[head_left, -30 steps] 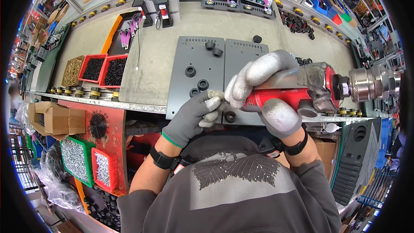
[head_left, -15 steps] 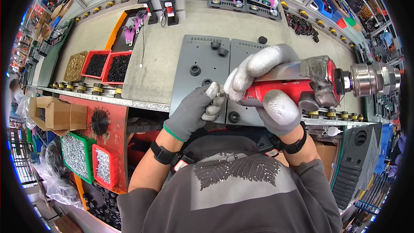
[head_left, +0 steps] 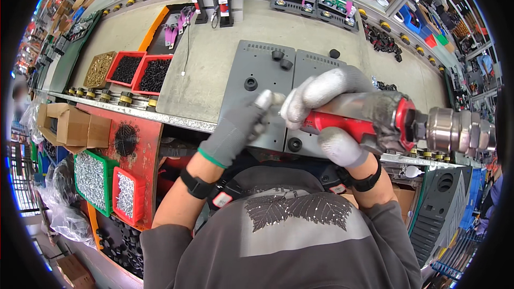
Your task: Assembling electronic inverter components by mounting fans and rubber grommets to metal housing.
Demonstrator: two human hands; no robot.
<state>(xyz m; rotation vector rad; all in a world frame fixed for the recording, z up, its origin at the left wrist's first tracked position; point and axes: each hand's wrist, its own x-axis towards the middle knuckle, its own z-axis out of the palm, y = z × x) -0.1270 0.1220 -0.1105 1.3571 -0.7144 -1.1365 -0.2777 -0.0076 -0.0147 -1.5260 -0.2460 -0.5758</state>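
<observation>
My right hand (head_left: 329, 88), in a pale grey glove, is wrapped round a red and metal pneumatic tool (head_left: 350, 124). The tool's steel coupling points right and its nose end faces my left hand (head_left: 233, 128). That gloved left hand has thumb and fingers drawn together beside the nose end, blurred; whatever they pinch is too small to make out. Under both hands lie two grey perforated metal panels, a left panel (head_left: 267, 83) and a right panel (head_left: 313, 67). Black round rubber feet stand on them, among them one foot (head_left: 250, 83) on the left panel.
Red bins of black parts (head_left: 155, 74) and a tray of brass-coloured pieces (head_left: 99, 69) sit left on the bench. Lower left are green (head_left: 93, 182) and red (head_left: 127, 195) bins of silver fasteners. Circuit boards on brackets (head_left: 316, 2) stand at the back. Roller tracks (head_left: 126, 98) border the bench.
The view has shifted, so the bench things appear further right. My left hand has drawn slightly back from the tool's nose. The tool's coupling end has dipped in the picture.
</observation>
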